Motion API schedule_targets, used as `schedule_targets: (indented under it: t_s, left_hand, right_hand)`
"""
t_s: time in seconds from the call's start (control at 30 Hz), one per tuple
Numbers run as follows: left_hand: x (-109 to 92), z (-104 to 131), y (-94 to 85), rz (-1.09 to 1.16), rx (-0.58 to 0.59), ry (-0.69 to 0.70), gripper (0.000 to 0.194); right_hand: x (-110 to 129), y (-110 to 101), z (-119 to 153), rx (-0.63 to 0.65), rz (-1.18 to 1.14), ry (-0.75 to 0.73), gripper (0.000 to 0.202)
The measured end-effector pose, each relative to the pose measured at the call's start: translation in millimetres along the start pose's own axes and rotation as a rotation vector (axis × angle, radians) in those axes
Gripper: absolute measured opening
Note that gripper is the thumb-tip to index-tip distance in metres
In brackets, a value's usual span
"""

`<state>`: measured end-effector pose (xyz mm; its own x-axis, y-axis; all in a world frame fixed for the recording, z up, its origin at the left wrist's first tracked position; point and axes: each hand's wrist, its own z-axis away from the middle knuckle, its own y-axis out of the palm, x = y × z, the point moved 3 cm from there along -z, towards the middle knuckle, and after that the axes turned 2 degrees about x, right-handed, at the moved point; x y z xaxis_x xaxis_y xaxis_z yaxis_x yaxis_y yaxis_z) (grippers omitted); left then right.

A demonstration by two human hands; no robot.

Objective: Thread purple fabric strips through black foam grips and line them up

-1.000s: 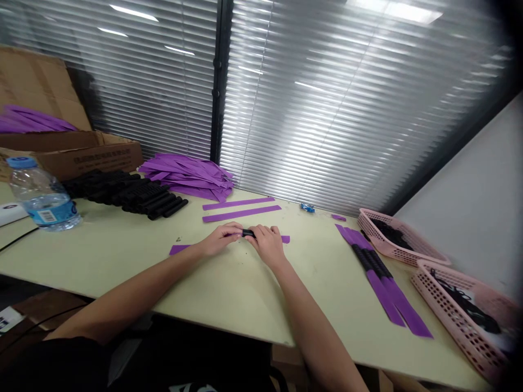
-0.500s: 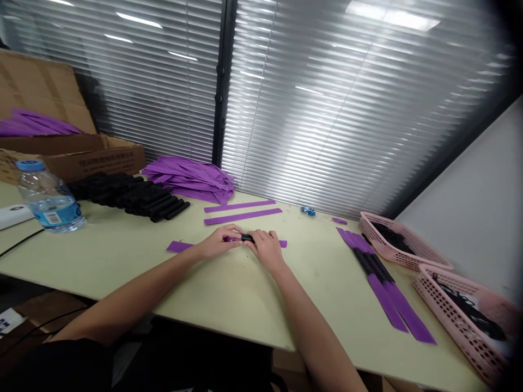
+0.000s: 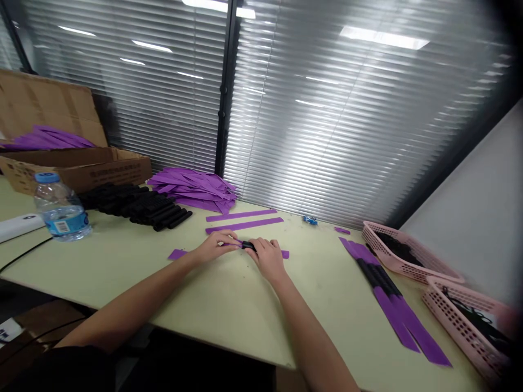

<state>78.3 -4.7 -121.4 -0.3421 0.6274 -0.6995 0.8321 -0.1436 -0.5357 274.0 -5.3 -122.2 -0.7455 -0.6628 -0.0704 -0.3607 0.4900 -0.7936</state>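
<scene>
From the head view, we look down on a pale table (image 3: 245,310) with our hands over its middle. Our left hand (image 3: 216,245) pinches a purple strip (image 3: 177,254) between thumb and fingers, and our right hand (image 3: 267,258) is clasped over the right part of a short black tube (image 3: 248,245). The tube is around the strip, between our hands, and the strip's ends show to the left and right of them.

Just beyond our hands, we see two loose strips (image 3: 249,224) lying roughly side by side. Farther left are a heap of purple strips (image 3: 192,188), a pile of black tubes (image 3: 141,206), a cardboard box (image 3: 118,171) and an upright water bottle (image 3: 67,220). On the far side, right of the loose strips, we find a small blue item (image 3: 310,220), too small to make out, and a purple scrap (image 3: 342,230). To the right lie sleeved strips (image 3: 394,313), their middles black, near a far pink basket (image 3: 437,268) and a near pink basket (image 3: 453,326), both holding dark items.
</scene>
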Motion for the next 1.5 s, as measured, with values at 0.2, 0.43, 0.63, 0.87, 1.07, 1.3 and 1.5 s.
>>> schedule_targets:
  t_s: [0.2,0.43,0.63,0.87,1.07,1.3,1.5]
  left_hand:
    - [-4.1,1.2,6.2,0.051,-0.061,0.0,0.027]
    - [-6.1,1.0,10.1,0.08,-0.12,0.02,0.027]
    - [-7.5,1.0,14.1,0.091,-0.145,0.028,0.03]
    - [-11.2,2.0,15.8,0.192,-0.183,-0.035,0.033]
    - [-21.1,0.7,13.7,0.218,-0.233,-0.063,0.032]
    - [-12.8,-1.1,20.1,0.282,-0.326,-0.117,0.028]
    - [-6.4,-1.0,25.5,0.41,-0.277,-0.215,0.027]
  right_hand:
    - [2.2,-2.1,1.0,-0.041,-0.019,0.007,0.037]
    - [3.9,-5.5,1.1,-0.056,0.017,0.013,0.036]
    - [5.6,-6.2,0.6,-0.058,0.04,-0.006,0.035]
    - [7.4,-10.3,-0.5,-0.069,0.027,0.008,0.035]
    - [10.4,-12.6,-2.5,-0.07,0.033,0.031,0.034]
    - [13.8,-5.7,-0.7,-0.077,0.043,0.039,0.034]
    - [9.6,-0.8,1.3,-0.081,0.069,0.063,0.036]
